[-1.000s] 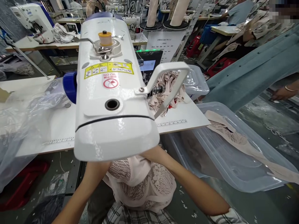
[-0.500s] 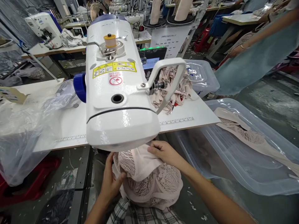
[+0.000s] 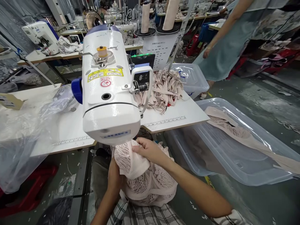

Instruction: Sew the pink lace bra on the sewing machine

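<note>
A pale pink lace bra [image 3: 138,184] lies bunched over my lap, its upper part just below the head of the white sewing machine [image 3: 112,115]. My right hand [image 3: 150,151] pinches the smooth cloth at the top of one cup between thumb and fingers. On the left side, my left hand [image 3: 114,175] is closed around the bra's edge, with its fingers mostly hidden behind the fabric. The machine's needle area is out of sight beneath its head.
A white table [image 3: 173,122] with a ruler strip carries a heap of pink straps [image 3: 164,90]. To the right stands a clear plastic tub [image 3: 225,165] with a pink lace piece [image 3: 241,132] inside. Plastic bags [image 3: 25,134] drape over the left side. A person [image 3: 225,53] stands beyond.
My view has shifted, and the machine head now shows more of its front. My left thumb has gone from the front of the lace to out of sight. The right hand keeps its pinch.
</note>
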`<act>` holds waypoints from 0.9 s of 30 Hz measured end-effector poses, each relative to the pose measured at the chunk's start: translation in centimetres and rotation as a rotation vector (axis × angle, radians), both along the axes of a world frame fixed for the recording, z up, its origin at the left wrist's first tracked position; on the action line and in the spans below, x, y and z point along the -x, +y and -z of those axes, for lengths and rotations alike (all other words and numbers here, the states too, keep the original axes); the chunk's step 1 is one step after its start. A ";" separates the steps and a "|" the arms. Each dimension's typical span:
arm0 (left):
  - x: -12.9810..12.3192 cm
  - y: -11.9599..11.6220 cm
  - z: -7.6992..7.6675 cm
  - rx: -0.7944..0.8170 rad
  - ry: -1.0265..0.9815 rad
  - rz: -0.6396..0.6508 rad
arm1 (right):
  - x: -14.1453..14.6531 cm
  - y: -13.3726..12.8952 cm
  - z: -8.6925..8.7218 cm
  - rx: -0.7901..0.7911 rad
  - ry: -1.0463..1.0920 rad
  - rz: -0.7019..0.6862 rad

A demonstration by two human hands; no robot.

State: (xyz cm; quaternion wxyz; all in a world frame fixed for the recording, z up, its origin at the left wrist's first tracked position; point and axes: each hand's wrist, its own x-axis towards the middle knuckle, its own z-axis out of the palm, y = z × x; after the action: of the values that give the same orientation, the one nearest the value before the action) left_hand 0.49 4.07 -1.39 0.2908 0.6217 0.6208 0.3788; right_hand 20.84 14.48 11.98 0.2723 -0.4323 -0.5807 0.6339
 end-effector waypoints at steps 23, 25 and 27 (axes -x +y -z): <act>2.5 -6.7 -8.3 -0.353 0.554 0.169 | -11.8 -6.8 -3.4 -0.106 -0.449 -0.184; -0.9 -8.9 -6.9 -0.266 0.603 0.286 | -14.9 -6.6 -2.1 -0.115 -0.694 -0.289; -3.8 -10.6 -4.9 -0.178 0.640 0.346 | -16.0 -5.2 0.1 -0.215 -0.913 -0.291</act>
State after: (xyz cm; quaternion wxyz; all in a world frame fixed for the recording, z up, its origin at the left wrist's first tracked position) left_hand 4.24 -6.55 3.48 0.0867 0.8273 0.5305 0.1630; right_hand 36.86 9.30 11.91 -0.0584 -0.5497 -0.7573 0.3478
